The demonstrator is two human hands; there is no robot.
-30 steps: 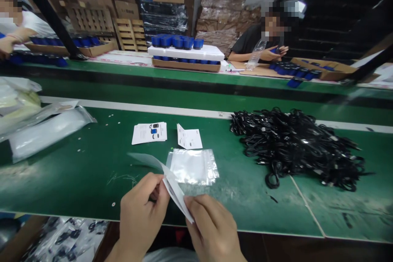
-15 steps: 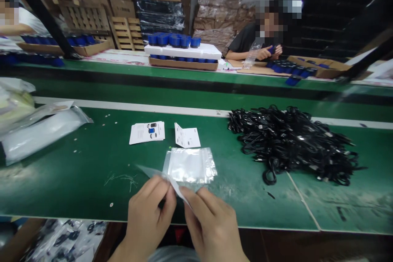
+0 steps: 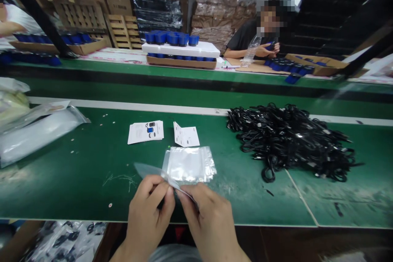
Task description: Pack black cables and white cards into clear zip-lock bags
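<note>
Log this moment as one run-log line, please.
left hand: pinching translucent bag | right hand: pinching same bag | beyond: clear bags, card stack, folded leaflet | rightward: black cables

Left hand point(image 3: 150, 206): bare; fingers slender, thumb point(image 3: 167, 205) rounded at the tip, back of hand smooth in outline. Right hand point(image 3: 211, 213): bare, of similar build, with slender fingers and softly rounded knuckles. Left forearm point(image 3: 130, 249): bare over the portion in view. Right forearm point(image 3: 231, 249): same finding, bare down to the lower edge of the view. Clothing: one grey garment point(image 3: 175, 254), partly visible between the forearms at the bottom edge; upper outline curved, visible surface plain, weave too blurred to assess. Fingernails: too small and blurred to assess.
</note>
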